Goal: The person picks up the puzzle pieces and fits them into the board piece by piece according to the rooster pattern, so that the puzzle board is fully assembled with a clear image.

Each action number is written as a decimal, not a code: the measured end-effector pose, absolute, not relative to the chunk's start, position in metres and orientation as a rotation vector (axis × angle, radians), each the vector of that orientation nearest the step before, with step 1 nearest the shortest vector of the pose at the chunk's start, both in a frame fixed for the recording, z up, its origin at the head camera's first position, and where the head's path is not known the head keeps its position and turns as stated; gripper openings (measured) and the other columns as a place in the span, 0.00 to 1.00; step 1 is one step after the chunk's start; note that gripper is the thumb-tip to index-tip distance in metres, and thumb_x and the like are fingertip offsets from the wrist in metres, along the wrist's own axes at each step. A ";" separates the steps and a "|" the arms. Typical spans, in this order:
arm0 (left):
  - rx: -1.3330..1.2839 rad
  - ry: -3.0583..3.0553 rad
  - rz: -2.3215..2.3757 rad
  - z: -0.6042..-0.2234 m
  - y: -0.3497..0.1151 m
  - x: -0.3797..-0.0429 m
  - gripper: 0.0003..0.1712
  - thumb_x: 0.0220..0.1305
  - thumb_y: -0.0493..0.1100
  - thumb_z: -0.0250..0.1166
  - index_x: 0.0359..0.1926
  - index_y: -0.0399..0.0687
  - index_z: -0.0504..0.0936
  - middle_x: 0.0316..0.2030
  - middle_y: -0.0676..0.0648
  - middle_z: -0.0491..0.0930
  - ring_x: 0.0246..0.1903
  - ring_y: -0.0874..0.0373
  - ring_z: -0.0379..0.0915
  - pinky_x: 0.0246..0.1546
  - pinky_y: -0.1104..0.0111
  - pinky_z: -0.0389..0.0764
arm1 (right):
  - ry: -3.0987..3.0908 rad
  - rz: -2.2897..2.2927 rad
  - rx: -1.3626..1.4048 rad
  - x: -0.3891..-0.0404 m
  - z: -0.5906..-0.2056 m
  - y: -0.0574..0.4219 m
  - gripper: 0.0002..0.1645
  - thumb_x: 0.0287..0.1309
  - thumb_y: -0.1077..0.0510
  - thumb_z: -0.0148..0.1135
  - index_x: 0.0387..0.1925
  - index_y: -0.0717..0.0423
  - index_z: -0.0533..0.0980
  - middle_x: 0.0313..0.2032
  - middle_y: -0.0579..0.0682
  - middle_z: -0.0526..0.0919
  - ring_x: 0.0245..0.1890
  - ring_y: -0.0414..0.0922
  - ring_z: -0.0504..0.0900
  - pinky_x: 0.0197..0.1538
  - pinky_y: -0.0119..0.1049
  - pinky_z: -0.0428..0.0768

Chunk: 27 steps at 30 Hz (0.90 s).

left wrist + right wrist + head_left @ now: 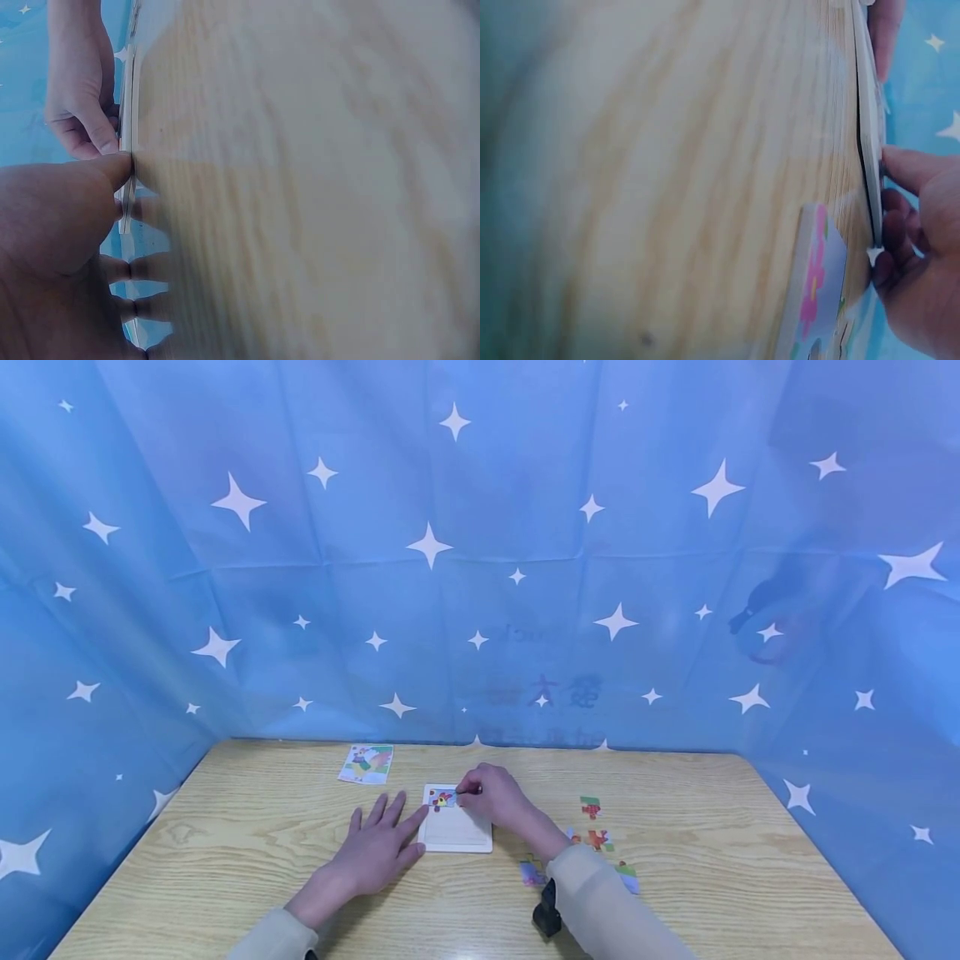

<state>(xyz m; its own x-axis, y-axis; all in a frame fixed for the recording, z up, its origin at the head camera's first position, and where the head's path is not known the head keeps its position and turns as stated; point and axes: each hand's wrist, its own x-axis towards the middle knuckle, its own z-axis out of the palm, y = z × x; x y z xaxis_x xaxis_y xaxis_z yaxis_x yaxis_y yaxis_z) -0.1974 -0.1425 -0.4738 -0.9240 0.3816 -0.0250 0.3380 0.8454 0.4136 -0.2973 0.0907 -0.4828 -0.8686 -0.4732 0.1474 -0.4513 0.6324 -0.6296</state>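
Puzzle tray (455,837) on seemingly wooden table (225,860)

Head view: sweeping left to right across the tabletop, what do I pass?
Picture card → left hand, flat beside the tray → white puzzle tray → right hand, pinching a piece at the tray's top edge → loose puzzle pieces on the wooden table.

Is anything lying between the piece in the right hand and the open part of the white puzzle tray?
Nothing visible. The right hand pinches a puzzle piece already at the white tray's top edge; the left hand rests flat beside the tray.
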 end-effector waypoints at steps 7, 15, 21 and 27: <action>0.568 2.912 0.622 -0.473 -0.142 -0.198 0.32 0.79 0.56 0.55 0.78 0.51 0.66 0.77 0.31 0.54 0.75 0.28 0.43 0.65 0.25 0.46 | 2.793 -1.065 -0.843 -0.298 -0.484 0.093 0.05 0.62 0.60 0.73 0.39 0.55 0.88 0.32 0.43 0.78 0.33 0.39 0.76 0.39 0.35 0.77; 0.565 2.912 0.633 -0.473 -0.142 -0.197 0.32 0.79 0.56 0.55 0.78 0.51 0.66 0.77 0.31 0.54 0.75 0.28 0.43 0.65 0.25 0.46 | 2.720 -1.074 -0.851 -0.299 -0.484 0.099 0.11 0.62 0.59 0.73 0.46 0.56 0.87 0.33 0.43 0.76 0.34 0.39 0.73 0.39 0.35 0.75; 0.570 2.917 0.627 -0.473 -0.142 -0.197 0.32 0.79 0.56 0.55 0.77 0.51 0.66 0.77 0.31 0.54 0.75 0.28 0.43 0.65 0.25 0.46 | 2.717 -1.072 -0.844 -0.299 -0.482 0.099 0.11 0.63 0.61 0.72 0.47 0.57 0.87 0.34 0.44 0.77 0.34 0.40 0.74 0.39 0.35 0.75; 0.569 2.916 0.632 -0.473 -0.142 -0.197 0.32 0.79 0.56 0.55 0.77 0.51 0.66 0.77 0.31 0.54 0.75 0.27 0.44 0.64 0.25 0.46 | 2.733 -1.062 -0.853 -0.299 -0.483 0.099 0.11 0.63 0.61 0.72 0.47 0.57 0.87 0.33 0.45 0.77 0.34 0.40 0.73 0.39 0.35 0.74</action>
<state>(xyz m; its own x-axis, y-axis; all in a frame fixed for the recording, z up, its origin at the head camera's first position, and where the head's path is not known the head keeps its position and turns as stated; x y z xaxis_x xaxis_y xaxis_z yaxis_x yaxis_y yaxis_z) -0.1970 -0.1421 -0.4726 -0.9247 0.3801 -0.0224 0.3368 0.8438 0.4178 -0.2985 0.0988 -0.4826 -0.8406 -0.5292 0.1156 -0.4684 0.6029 -0.6459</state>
